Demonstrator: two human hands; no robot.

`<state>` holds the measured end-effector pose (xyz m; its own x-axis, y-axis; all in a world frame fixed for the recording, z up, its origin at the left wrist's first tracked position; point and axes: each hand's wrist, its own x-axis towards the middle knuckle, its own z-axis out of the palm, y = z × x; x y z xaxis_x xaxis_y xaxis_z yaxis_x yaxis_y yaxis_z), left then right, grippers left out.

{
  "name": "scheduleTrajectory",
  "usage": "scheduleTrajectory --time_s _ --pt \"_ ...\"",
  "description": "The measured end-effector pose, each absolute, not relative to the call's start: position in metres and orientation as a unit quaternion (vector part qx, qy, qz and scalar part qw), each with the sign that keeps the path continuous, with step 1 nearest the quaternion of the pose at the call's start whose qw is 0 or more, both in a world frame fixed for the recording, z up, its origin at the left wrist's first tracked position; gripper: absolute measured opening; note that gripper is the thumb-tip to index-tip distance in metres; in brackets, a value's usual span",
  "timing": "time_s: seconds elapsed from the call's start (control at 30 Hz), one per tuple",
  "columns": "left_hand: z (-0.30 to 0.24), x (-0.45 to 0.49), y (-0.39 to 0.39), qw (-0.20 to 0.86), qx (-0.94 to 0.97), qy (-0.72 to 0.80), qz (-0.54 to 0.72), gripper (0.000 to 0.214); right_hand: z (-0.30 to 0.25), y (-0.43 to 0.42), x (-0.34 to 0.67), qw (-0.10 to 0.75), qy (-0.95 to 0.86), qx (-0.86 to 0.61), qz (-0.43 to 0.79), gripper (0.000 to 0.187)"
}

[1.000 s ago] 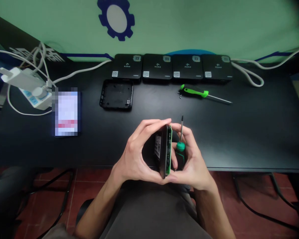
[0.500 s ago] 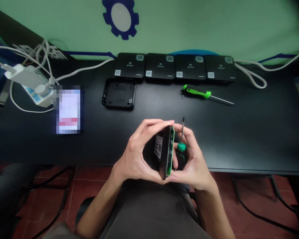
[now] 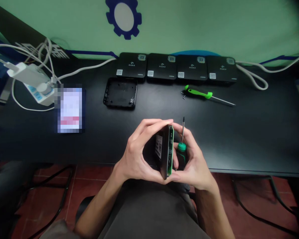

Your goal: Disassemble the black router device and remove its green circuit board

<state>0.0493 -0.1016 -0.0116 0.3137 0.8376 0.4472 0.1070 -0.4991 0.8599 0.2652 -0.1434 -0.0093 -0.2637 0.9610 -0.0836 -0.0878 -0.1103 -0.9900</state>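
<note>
My left hand (image 3: pixel 137 151) grips the black base cover (image 3: pixel 163 149) of a set-top box by its edges, fingers at the far edge and thumb at the near one. The base stands on its side, and its label faces left. A green circuit board (image 3: pixel 171 152) sits against its right face. My right hand (image 3: pixel 195 162) closes in from the right, its fingertips and thumb at the board's edges. In that same hand a green-and-black screwdriver (image 3: pixel 181 147) is tucked, shaft pointing up and away. Part of its handle is hidden by my fingers.
An open black box shell (image 3: pixel 121 93) lies on the dark table (image 3: pixel 251 132). Several closed black boxes (image 3: pixel 161 64) line the wall. A bright green screwdriver (image 3: pixel 199 93) lies beside small screws (image 3: pixel 183 96). On the left are a lit phone (image 3: pixel 70 109) and a white power strip (image 3: pixel 41 93) with cables.
The view has shifted slightly, so the table items appear a little further right. Both hands keep nearly the same hold on the base cover and board.
</note>
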Motion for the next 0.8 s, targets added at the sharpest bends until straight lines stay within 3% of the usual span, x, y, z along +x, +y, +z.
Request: scheduleTrajectory --time_s 0.23,0.4,0.8 --pt "-0.013 0.047 -0.103 0.490 0.627 0.324 0.513 0.125 -0.002 -0.141 0.260 0.425 -0.514 -0.433 0.607 0.113" --pt "-0.009 0.048 -0.104 0.550 0.559 0.315 0.535 0.113 0.000 -0.141 0.257 0.422 -0.526 -0.444 0.590 0.111" --pt "-0.012 0.048 -0.101 0.595 0.505 0.289 0.554 0.112 0.000 -0.142 0.253 0.438 -0.548 -0.456 0.548 0.106"
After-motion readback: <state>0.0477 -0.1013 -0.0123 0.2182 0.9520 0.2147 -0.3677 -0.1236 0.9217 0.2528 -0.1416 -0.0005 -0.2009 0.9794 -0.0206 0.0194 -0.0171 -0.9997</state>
